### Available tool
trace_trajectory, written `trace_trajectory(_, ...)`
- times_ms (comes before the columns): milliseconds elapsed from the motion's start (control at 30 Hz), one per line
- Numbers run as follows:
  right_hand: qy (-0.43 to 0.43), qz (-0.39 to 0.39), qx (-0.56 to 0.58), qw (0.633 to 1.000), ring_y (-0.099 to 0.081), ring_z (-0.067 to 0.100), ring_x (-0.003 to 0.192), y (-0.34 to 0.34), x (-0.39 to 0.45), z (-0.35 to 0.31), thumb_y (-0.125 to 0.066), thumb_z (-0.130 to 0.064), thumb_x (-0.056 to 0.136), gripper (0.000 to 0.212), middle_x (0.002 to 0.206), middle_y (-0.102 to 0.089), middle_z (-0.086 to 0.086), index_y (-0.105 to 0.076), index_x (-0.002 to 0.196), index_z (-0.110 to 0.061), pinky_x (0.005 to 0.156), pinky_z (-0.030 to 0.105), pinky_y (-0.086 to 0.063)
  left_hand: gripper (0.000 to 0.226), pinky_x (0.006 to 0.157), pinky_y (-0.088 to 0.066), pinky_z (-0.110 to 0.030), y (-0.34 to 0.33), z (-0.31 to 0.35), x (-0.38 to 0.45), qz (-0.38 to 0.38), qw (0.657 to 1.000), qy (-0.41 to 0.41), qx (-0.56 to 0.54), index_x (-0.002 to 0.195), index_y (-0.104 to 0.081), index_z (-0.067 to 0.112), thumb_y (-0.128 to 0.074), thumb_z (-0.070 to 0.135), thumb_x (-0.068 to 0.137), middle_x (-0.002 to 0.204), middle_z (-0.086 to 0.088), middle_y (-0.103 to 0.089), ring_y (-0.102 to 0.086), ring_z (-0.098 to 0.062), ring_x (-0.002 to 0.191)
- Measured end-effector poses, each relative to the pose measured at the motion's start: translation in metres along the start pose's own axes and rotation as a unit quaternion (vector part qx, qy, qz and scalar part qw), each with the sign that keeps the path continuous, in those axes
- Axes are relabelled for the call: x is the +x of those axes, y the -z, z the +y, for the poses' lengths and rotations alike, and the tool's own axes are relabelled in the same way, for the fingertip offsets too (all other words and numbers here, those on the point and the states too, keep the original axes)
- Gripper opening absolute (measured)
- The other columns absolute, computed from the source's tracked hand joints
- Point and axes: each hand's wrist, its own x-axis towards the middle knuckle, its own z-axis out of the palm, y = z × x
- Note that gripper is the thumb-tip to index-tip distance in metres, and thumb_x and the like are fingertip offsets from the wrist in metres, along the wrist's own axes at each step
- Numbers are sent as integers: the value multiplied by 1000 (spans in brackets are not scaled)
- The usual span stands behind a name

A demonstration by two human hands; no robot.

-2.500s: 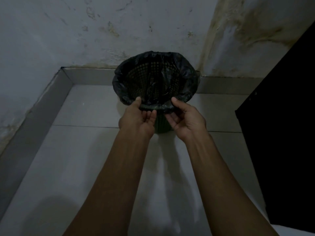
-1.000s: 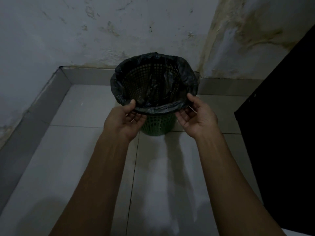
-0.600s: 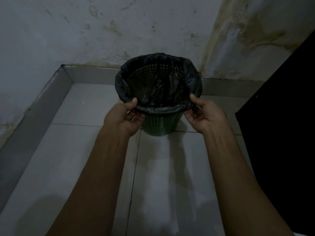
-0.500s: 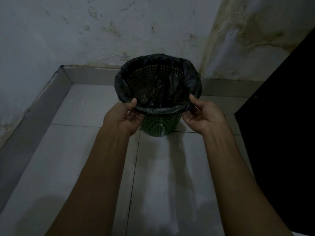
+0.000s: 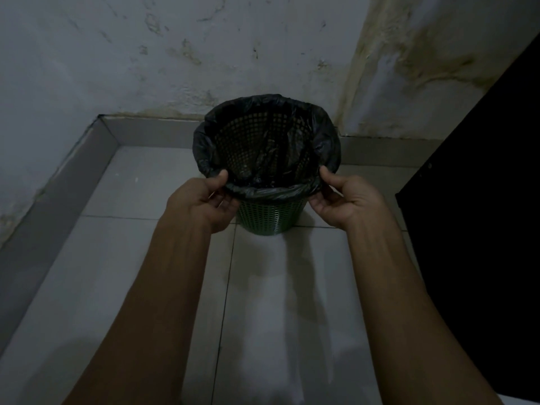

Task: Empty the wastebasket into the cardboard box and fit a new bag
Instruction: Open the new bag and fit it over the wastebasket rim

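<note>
A green perforated wastebasket (image 5: 270, 214) stands on the tiled floor in the room's corner. A black plastic bag (image 5: 327, 135) lines it, its edge folded over the rim all round. My left hand (image 5: 201, 200) pinches the folded bag edge at the near-left of the rim. My right hand (image 5: 342, 200) pinches it at the near-right. The mesh wall shows through the bag inside; I cannot tell whether anything lies at the bottom. No cardboard box is in view.
Stained white walls (image 5: 175, 54) meet just behind the basket, with a grey skirting (image 5: 58, 182) along the left and back. A tall black panel (image 5: 482, 200) stands close on the right. Pale floor tiles (image 5: 277, 317) stretch toward me.
Both hands slid apart along the rim, from the near middle to the near-left and near-right. In the last half second they hardly moved.
</note>
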Motion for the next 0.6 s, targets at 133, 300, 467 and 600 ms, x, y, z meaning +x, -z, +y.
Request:
trace_trajectory(133, 10, 0, 16, 1000, -61, 21, 66, -1, -1, 1, -58, 3, 90, 15, 50, -64, 10, -57, 75, 1, 47, 31, -56, 4, 80, -50, -32, -3, 0, 0, 3, 1000, -16, 1, 87, -58, 1, -58, -1, 90, 87, -9, -62, -60, -22, 77)
trace_trajectory(300, 6, -10, 17, 1000, -62, 21, 65, 0, 0, 1, -56, 3, 90, 14, 47, -64, 10, -58, 76, 1, 46, 33, -56, 3, 77, -49, -35, -4, 0, -1, -11, 1000, -5, -18, 90, -57, -1, -55, -3, 91, 86, -10, -61, -60, -23, 75)
trace_trajectory(467, -15, -18, 0, 1000, -63, 21, 73, 5, 1, -1, -60, -1, 88, 8, 52, -67, 9, -60, 80, -2, 53, 34, -59, 7, 78, -48, -35, -2, 2, 1, -20, 1000, 12, -19, 85, -57, -2, -55, 0, 92, 88, -9, -61, -61, -25, 77)
trace_trajectory(600, 5, -7, -108, 994, -62, 21, 80, 12, 2, -2, -65, -9, 86, 6, 78, -64, 6, -60, 83, -9, 62, 36, -58, 10, 70, -49, -36, 2, 4, 3, -27, 999, 18, 9, 83, -60, 0, -57, 4, 92, 88, -8, -62, -61, -24, 81)
